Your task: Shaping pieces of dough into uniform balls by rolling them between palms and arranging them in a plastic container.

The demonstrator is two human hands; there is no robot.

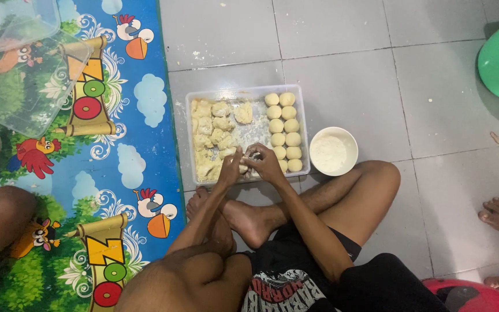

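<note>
both hands, left [230, 167] and right [265, 163], meet at the tray's [302, 124] near edge, pinched together on a dough piece [244, 169]. rolled balls [284, 132] line its right side, so a slip could dent them, or tip the flour bowl [333, 151] just beside.
</note>
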